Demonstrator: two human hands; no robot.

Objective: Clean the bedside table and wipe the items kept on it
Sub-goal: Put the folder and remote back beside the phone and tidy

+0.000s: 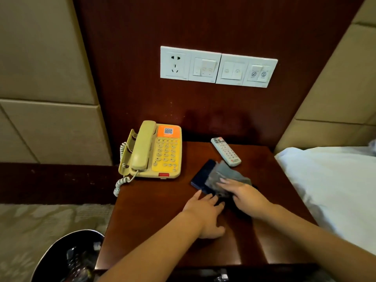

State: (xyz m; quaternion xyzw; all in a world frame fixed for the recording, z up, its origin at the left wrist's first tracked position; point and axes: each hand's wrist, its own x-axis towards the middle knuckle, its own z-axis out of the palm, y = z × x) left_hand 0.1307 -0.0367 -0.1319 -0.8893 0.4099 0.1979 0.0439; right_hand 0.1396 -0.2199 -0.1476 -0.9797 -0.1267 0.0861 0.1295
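Observation:
A dark flat phone-like slab (202, 177) lies in the middle of the dark wooden bedside table (154, 216). My right hand (247, 195) presses a grey cloth (225, 177) flat onto the slab's right part. My left hand (205, 212) rests on the table with its fingertips against the slab's near edge, fingers spread. A beige and yellow corded telephone (151, 150) stands at the table's back left. A white remote control (225, 151) lies at the back right, just beyond the cloth.
A white panel of a socket and switches (217, 67) is on the wooden wall above. A white pillow (329, 180) borders the table on the right. A black bin (69, 259) with rubbish stands on the carpet at lower left.

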